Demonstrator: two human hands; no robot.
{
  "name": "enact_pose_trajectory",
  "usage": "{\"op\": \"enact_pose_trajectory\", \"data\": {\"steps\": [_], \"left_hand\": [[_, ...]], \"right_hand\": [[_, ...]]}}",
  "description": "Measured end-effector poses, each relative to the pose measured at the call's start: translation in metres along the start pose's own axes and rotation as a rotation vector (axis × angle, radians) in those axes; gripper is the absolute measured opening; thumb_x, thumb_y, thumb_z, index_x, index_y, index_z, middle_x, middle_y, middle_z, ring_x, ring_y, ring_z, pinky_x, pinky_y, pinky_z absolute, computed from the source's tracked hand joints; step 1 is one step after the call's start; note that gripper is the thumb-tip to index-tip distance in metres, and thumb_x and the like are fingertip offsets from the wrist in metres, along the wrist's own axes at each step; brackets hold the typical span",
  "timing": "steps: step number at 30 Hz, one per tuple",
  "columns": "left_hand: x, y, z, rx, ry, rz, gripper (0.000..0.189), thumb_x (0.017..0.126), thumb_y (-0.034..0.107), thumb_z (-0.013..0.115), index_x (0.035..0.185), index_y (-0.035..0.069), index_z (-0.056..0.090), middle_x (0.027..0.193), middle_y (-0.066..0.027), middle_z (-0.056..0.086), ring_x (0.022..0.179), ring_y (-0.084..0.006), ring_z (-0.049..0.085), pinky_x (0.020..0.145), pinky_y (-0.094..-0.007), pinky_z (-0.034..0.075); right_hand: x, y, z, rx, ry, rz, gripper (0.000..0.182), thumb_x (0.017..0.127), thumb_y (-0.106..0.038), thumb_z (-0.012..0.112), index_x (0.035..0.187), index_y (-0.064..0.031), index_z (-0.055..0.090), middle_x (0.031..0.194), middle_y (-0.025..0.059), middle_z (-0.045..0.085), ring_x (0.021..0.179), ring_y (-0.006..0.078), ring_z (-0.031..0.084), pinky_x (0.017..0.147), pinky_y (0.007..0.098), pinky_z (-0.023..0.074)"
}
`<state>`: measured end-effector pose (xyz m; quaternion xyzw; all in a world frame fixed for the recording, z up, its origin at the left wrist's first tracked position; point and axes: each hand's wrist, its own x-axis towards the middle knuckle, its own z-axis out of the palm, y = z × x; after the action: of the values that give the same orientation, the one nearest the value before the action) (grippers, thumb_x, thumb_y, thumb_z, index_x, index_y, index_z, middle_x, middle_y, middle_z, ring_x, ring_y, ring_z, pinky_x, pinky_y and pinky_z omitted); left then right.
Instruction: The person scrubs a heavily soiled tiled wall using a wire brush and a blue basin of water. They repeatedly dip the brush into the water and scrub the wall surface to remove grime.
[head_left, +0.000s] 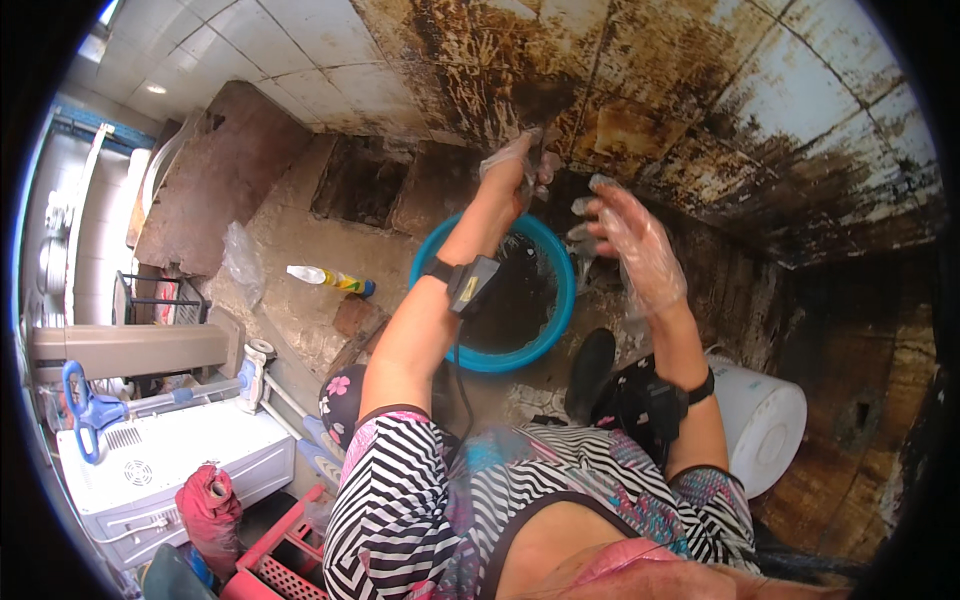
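Thin clear plastic gloves cover both of my hands. My left hand (521, 169) is bent close to the foot of the stained tiled wall (600, 90); whether it holds something is unclear. To its right, my right hand (634, 244) is raised with the fingers apart and nothing held in them. A blue round basin (568, 281) with dark liquid and some foam stands on the floor below my hands, partly hidden by my left forearm. The wall tiles carry heavy brown and black grime.
A yellow bottle (341, 281) with a white nozzle and a clear plastic bag (244, 262) lie on the floor at left, near an opening (364, 184) in it. A white bucket (757, 427) lies at right. A white appliance (180, 457) and red plastic basket (281, 555) are at lower left.
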<state>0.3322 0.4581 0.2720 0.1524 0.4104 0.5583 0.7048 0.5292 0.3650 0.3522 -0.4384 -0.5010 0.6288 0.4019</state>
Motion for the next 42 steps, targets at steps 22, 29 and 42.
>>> {"op": "enact_pose_trajectory", "data": {"steps": [22, 29, 42], "left_hand": [[0.069, 0.104, 0.126, 2.952, -0.037, 0.618, 0.030, 0.092, 0.012, 0.047, 0.118, 0.018, 0.061, 0.088, -0.0092, 0.067, 0.075, -0.0210, 0.065, 0.055, -0.0354, 0.055], [0.003, 0.191, 0.144, 2.765, 0.179, 0.824, 0.031, 0.096, 0.018, 0.044, 0.125, 0.021, 0.053, 0.071, -0.0088, 0.063, 0.055, -0.0235, 0.061, 0.051, -0.0378, 0.051], [0.037, 0.124, 0.133, 2.780, 0.009, 0.794, 0.028, 0.094, 0.021, 0.047, 0.120, 0.018, 0.058, 0.079, -0.0129, 0.065, 0.067, -0.0227, 0.064, 0.052, -0.0374, 0.052]], "right_hand": [[-0.029, -0.009, -0.004, 0.215, -0.369, 0.026, 0.032, 0.093, -0.018, 0.055, 0.117, 0.0037, 0.057, 0.098, 0.0083, 0.064, 0.087, 0.0137, 0.060, 0.077, 0.0292, 0.0509], [-0.035, -0.012, -0.015, 0.174, -0.410, 0.030, 0.032, 0.092, -0.019, 0.056, 0.115, 0.0041, 0.059, 0.104, 0.0084, 0.064, 0.094, 0.0141, 0.059, 0.082, 0.0297, 0.0478], [-0.041, -0.016, -0.015, 0.222, -0.451, -0.010, 0.033, 0.093, -0.018, 0.057, 0.117, 0.0032, 0.057, 0.101, 0.0077, 0.063, 0.087, 0.0127, 0.060, 0.078, 0.0288, 0.0501]]}}
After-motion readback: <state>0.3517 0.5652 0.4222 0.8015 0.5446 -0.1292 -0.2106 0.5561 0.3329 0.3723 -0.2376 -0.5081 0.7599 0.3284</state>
